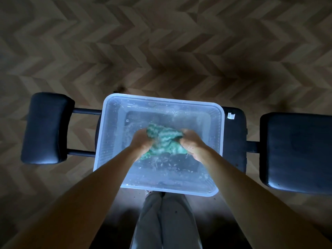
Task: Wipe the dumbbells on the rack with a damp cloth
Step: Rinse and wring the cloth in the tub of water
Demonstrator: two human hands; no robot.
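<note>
head view, looking straight down.

item 1: cloth (164, 141), green and white, bunched and wet-looking. it sits between the two hands, over the middle of the tub, just above or at the water surface; which of the two cannot be told.

item 2: left hand (142, 141), fingers curled round the left end of the cloth, gripping it in a fist.

item 3: right hand (193, 145), fingers curled round the right end of the cloth, likewise clenched. the two hands are close together, with the cloth bridging them.

item 4: tub (107, 141), clear plastic, rectangular with rounded corners, holding water (161, 168) with droplets and ripples showing near the hands.

item 5: bench (233, 141), black and padded, under the tub. a left pad (46, 128) is joined to it by two dark bars; a larger right pad (298, 151) lies just beside it. a small white tag (230, 115) lies on the bench near the tub's far right corner.

item 6: floor (161, 51), wood in a herringbone pattern, dimly lit.

item 7: grey trousers (161, 221), at the near edge of the tub, between the bare forearms.
</note>
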